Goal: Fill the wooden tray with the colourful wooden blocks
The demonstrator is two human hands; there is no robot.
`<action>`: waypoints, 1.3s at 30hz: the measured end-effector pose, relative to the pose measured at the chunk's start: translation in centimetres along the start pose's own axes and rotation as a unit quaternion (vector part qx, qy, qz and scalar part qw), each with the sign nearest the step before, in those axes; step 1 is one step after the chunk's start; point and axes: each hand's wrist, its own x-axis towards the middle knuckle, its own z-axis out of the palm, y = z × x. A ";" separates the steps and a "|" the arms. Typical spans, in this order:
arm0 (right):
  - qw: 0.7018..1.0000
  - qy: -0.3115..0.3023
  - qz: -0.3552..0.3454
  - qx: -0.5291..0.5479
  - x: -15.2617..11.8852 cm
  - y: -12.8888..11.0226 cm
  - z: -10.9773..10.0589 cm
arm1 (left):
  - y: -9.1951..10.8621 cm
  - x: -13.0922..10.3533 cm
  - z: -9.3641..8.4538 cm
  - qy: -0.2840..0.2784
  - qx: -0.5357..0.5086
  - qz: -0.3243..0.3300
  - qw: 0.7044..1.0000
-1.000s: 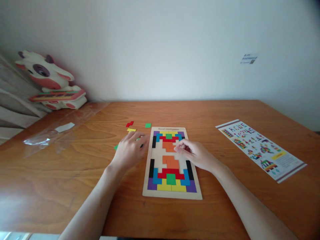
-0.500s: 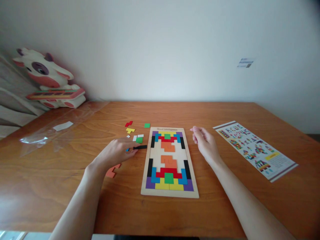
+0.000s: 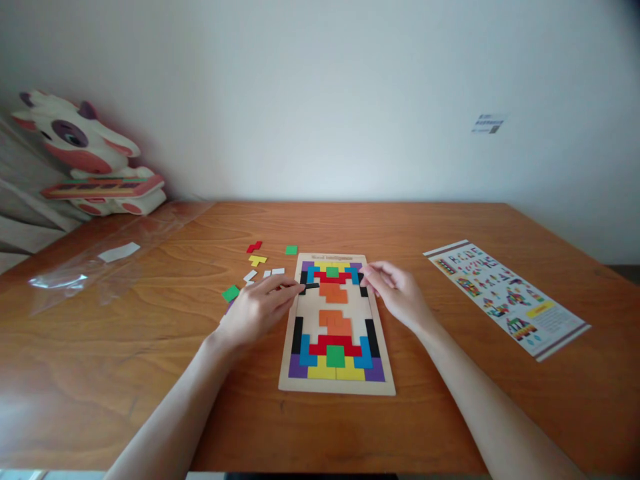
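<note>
Between the fingertips of my left hand [image 3: 263, 303] is a black bar-shaped puzzle piece [image 3: 311, 286], held over the upper left of the wooden puzzle board [image 3: 337, 388]. My right hand [image 3: 397, 290] is pinched at the board's upper right edge, by a black piece there; whether anything is in its fingers I cannot make out. Coloured pieces line both ends of the board, among them a green square [image 3: 335, 356] and red pieces [image 3: 320, 345]. Orange pieces [image 3: 339, 325] lie in the middle, with bare wood around them.
Loose pieces lie left of the board: red [image 3: 254, 247], yellow [image 3: 258, 261], green [image 3: 291, 250] and several white ones [image 3: 278, 271]. A printed sheet [image 3: 505, 300] lies to the right. Clear plastic wrapping [image 3: 75, 280] and a cow-shaped toy keyboard [image 3: 100, 187] are at the left.
My left hand has carried the black piece rightward from beside the board to above it. My right hand has moved left to the board's edge.
</note>
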 end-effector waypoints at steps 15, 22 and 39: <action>0.983 -0.109 0.145 0.034 -0.6 0.1 1.2 | 2.8 0.8 2.4 0.021 -0.061 0.025 0.998; 0.987 -0.089 0.126 -0.043 -0.8 0.1 1.2 | 2.4 0.7 2.2 -0.033 -0.069 0.020 0.997; 0.980 -0.047 0.035 -0.190 -0.8 0.0 1.4 | 2.6 0.9 1.8 -0.113 -0.067 0.058 0.990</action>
